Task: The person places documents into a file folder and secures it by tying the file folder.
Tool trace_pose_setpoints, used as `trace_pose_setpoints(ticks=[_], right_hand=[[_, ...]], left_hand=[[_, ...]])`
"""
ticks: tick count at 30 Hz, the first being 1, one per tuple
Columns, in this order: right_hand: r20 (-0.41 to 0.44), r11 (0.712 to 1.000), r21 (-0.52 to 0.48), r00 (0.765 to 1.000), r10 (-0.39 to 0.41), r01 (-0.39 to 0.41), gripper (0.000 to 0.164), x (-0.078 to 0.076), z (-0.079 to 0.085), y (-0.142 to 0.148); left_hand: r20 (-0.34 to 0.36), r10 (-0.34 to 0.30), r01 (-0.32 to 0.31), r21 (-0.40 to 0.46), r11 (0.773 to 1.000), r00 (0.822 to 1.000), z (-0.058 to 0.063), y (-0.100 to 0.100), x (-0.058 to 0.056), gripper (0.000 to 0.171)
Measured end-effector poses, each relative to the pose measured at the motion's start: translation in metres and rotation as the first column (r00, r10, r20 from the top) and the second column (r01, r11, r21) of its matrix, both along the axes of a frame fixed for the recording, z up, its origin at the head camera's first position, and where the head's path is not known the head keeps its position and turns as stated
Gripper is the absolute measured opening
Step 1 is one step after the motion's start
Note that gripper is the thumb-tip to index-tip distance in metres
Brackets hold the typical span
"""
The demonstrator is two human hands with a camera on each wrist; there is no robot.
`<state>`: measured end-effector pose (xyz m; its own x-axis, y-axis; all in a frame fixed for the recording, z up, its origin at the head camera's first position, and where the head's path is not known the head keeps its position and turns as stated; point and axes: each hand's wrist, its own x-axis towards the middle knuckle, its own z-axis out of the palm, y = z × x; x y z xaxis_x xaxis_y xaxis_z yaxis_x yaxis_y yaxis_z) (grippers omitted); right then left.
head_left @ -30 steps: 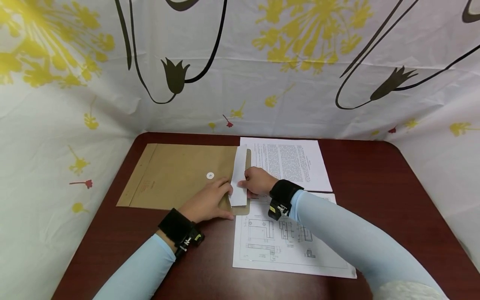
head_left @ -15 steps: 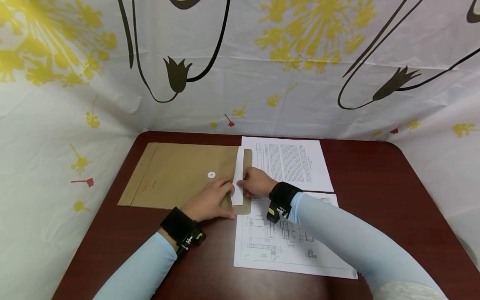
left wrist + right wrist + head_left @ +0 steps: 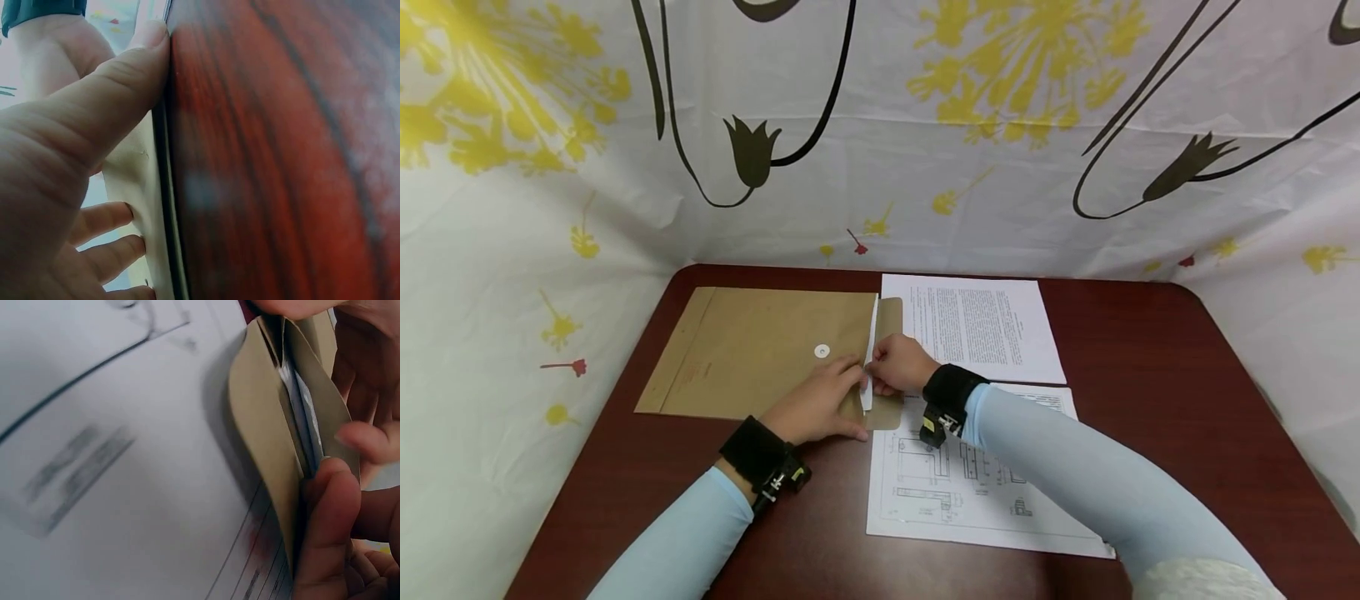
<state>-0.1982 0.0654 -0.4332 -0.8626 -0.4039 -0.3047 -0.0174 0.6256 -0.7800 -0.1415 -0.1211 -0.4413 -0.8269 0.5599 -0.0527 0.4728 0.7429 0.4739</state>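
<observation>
A brown string-tie document envelope (image 3: 767, 333) lies flat on the table, with its mouth and flap (image 3: 889, 412) toward the right. A narrow strip of white folded paper (image 3: 872, 329) stands out of the mouth; most of it is hidden inside. My right hand (image 3: 904, 364) pinches the paper's outer edge at the mouth, fingers curled. On the envelope beside the mouth rests my left hand (image 3: 820, 402), fingers spread, its thumb along the near edge in the left wrist view. Up close in the right wrist view, the mouth gapes around the paper (image 3: 304, 409).
A printed text sheet (image 3: 985, 329) lies behind my right hand, partly beside the flap. Nearer, a technical drawing sheet (image 3: 977, 517) lies under my right forearm. The dark red table (image 3: 1157, 400) meets a patterned cloth (image 3: 880, 167) at the back and sides.
The white paper has slid left into the envelope, from a broad strip to a thin sliver. My right hand has moved left with it; my left hand stays in place.
</observation>
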Motion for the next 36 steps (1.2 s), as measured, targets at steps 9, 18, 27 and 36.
trace_pose_setpoints(ticks=[9,18,27,36], right_hand=[[0.001,0.999,-0.011,0.999,0.041,-0.041,0.022,-0.003,-0.003,-0.011],[0.055,0.990,-0.050,0.990,0.132,-0.130,0.015,0.000,0.003,0.005],[-0.108,0.990,-0.032,0.985,0.134,-0.138,0.018,0.006,0.005,0.051],[-0.286,0.980,0.158,0.945,0.160,-0.118,0.008,0.027,0.006,0.106]], left_hand=[[0.016,0.013,-0.013,0.012,1.000,1.000,0.000,-0.001,0.002,0.066],[-0.010,0.020,-0.020,-0.012,1.000,1.000,-0.001,0.001,0.002,0.071],[-0.003,0.000,0.000,-0.032,0.999,1.000,-0.002,0.001,0.003,0.085],[0.019,0.022,-0.021,-0.059,0.998,1.000,0.001,0.003,0.004,0.088]])
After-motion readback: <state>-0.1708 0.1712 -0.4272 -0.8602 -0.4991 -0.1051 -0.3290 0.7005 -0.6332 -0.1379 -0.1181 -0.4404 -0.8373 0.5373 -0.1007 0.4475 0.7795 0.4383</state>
